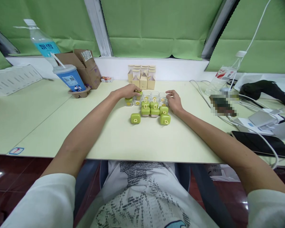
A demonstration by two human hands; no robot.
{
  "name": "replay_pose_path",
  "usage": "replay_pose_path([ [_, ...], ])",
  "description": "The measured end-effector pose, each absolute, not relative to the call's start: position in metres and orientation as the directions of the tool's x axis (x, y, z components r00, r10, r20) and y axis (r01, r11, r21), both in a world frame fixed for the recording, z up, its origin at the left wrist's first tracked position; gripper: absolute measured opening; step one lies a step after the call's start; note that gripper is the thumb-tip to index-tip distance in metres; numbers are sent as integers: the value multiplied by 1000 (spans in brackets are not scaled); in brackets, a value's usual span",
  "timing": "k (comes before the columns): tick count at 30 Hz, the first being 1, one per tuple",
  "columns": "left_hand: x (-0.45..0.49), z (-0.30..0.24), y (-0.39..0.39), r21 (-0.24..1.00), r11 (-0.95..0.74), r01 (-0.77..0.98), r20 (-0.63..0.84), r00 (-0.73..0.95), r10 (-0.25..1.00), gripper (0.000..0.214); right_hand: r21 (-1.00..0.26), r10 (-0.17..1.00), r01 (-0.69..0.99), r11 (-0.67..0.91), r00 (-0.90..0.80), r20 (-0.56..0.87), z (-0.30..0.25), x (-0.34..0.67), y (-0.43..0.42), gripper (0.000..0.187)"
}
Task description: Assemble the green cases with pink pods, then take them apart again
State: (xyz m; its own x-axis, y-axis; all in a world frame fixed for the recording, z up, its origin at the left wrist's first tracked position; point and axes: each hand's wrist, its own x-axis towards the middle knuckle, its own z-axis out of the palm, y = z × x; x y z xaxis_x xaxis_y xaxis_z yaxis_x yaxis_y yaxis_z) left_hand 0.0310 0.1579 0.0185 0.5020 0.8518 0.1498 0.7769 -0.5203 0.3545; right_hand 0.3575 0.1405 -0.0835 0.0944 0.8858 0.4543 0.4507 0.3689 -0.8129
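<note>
Green rounded-square plastic cases (154, 111), each marked with a yellow loop, are grouped at the centre of the pale yellow-green tabletop (142, 139), between your two forearms. Two of them sit at the near edge of the group: one apart on the left (135, 118) and one on the right (165, 119). A row of small clear plastic boxes (147, 94) stands directly behind the group, touching it.

Your left hand (127, 91) lies palm down at the back-left corner of the group. Its fingers are curled over one green case (138, 93) at the left end of the clear row. The picture does not show whether the fingers clamp this case or only rest on it.

Your right hand (175, 102) is at the right end of the same row, fingers bent, with the fingertips at the last clear box (163, 99). A firm grip cannot be confirmed.

Small cream cardboard cartons (143, 81) stand in a block behind the clear boxes, near the white ledge. On the far left are a blue paper cup with a straw (70, 77), a clear water bottle with a blue label (41, 41) and a brown cardboard box (87, 68). White cables (258, 133) and a dark flat tablet (258, 144) lie on the right.
</note>
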Motion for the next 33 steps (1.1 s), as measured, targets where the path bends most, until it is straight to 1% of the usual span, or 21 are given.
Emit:
replay_pose_path([
  [2,31,18,160,344,-535,771,151,517,843,30,-812,884,449,374,91,458,-84,358,141,25],
  [5,30,20,159,330,-540,775,115,535,837,34,-809,881,446,383,86,464,-85,359,142,26],
  [11,26,25,155,377,-511,773,49,534,844,40,-808,880,444,387,83,467,-84,359,141,25],
  [17,26,27,153,388,-496,777,80,508,858,46,-811,883,438,388,78,464,-84,359,140,25],
  [24,25,31,151,351,-469,811,36,489,871,52,-812,883,442,381,86,462,-82,359,138,23],
  [29,27,35,146,369,-461,807,17,490,872,54,-816,884,440,376,93,458,-81,358,138,24],
  [33,32,38,139,331,-437,836,3,462,887,52,-817,884,434,380,91,459,-80,358,137,25],
])
